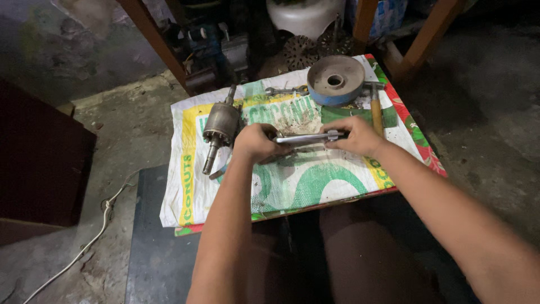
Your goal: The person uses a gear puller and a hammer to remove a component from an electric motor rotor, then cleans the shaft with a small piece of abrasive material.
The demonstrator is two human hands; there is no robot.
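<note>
Both hands hold a shiny metal wrench (306,137) lying level over a printed woven sack (315,180). My left hand (257,142) grips its left end with closed fingers. My right hand (355,135) closes around its right end. A motor rotor (220,127) with a steel shaft lies on the sack just left of my left hand. What sits under the hands is hidden.
A round blue-rimmed metal disc (336,79) with a centre hole rests at the sack's far edge. Beside it lie a wooden-handled hammer (376,110) and a small spanner (286,90). Wooden legs (154,39) and machine parts stand behind. A white cable (104,217) trails on the concrete floor at left.
</note>
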